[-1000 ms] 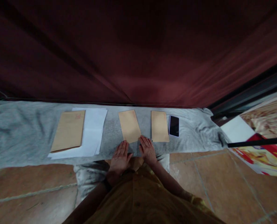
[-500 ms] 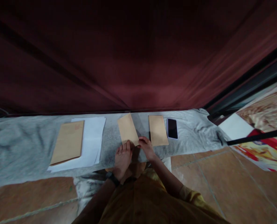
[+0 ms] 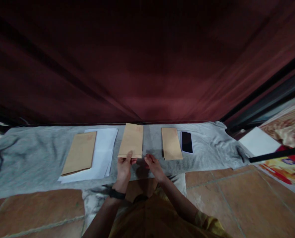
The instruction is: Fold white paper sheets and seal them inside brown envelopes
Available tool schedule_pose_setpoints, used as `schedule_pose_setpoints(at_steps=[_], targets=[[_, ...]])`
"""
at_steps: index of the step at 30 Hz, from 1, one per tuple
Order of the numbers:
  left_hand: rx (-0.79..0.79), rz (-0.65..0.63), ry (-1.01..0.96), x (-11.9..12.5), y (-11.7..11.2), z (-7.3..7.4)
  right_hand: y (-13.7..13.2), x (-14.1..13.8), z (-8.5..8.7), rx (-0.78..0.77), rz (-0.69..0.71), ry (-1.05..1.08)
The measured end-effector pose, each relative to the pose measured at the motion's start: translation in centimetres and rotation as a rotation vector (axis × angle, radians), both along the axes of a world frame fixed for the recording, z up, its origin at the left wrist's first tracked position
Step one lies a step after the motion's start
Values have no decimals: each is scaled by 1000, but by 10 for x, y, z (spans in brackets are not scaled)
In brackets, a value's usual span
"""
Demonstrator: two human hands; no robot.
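Observation:
A brown paper envelope [image 3: 131, 139] lies in front of me, its lower edge slightly lifted. My left hand [image 3: 124, 164] grips that near edge, thumb on top and fingers underneath. To the right, my right hand [image 3: 153, 164] hovers apart from the envelope, its fingers curled loosely together with nothing visible in them. Another brown envelope [image 3: 171, 143] rests farther right. On the left, a stack of brown envelopes [image 3: 80, 151] sits partly over white paper sheets [image 3: 104, 152].
A phone [image 3: 186, 142] with a dark screen lies right of the envelopes. Grey cloth [image 3: 212, 145] covers the narrow surface, and a dark red curtain [image 3: 147, 82] hangs behind it. At the far right are a dark metal bar [image 3: 276, 154] and a colourful printed box [image 3: 283, 168].
The middle envelope has turned to lie straighter, its printed face up. My left hand now pinches its near edge from below, and my right hand has let go of its corner.

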State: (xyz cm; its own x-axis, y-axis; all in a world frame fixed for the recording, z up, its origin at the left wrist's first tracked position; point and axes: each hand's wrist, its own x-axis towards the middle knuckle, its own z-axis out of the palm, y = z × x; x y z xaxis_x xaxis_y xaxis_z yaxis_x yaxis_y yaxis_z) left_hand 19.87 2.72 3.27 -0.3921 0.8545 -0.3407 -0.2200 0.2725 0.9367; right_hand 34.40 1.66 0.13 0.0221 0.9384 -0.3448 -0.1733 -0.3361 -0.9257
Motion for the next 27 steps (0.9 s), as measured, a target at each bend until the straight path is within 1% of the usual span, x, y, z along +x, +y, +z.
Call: schedule_pose_setpoints(at_steps=[1, 3, 5, 7, 9, 12, 15, 17, 19, 21, 23, 24, 25, 27], targets=[[-35, 24, -106, 4, -3, -6, -3, -2, -4, -37, 15, 55], [-101, 42, -209, 13, -9, -19, -6, -6, -10, -67, 28, 130], [-122, 33, -225, 21, -16, -30, -6, -7, -15, -64, 35, 120], [-126, 27, -211, 22, -18, -38, -2, -5, -19, -62, 36, 64], [-130, 33, -168, 16, -17, -42, 2, 0, -24, -56, 29, -1], [-132, 47, -67, -2, -13, -45, 9, 7, -31, -39, 14, -100], [-134, 7, 14, -14, -12, -45, 11, 10, -35, -17, 23, -201], [-137, -30, 59, -16, -13, -45, 9, 11, -34, 16, 14, -289], [-136, -55, 100, -14, -14, -45, 4, 11, -30, 109, -4, -445], [-137, -75, 136, -12, -14, -45, -4, 11, -26, 298, 41, -719], [-140, -101, 169, -11, -14, -45, -14, 9, -24, 527, 186, -976], [-144, -116, 184, -11, -14, -45, -19, 8, -25, 629, 283, -1053], [-149, -132, 201, -12, -14, -44, -23, 5, -27, 702, 374, -1081], [-161, -159, 238, -13, -13, -44, -30, 1, -32, 783, 503, -1089]])
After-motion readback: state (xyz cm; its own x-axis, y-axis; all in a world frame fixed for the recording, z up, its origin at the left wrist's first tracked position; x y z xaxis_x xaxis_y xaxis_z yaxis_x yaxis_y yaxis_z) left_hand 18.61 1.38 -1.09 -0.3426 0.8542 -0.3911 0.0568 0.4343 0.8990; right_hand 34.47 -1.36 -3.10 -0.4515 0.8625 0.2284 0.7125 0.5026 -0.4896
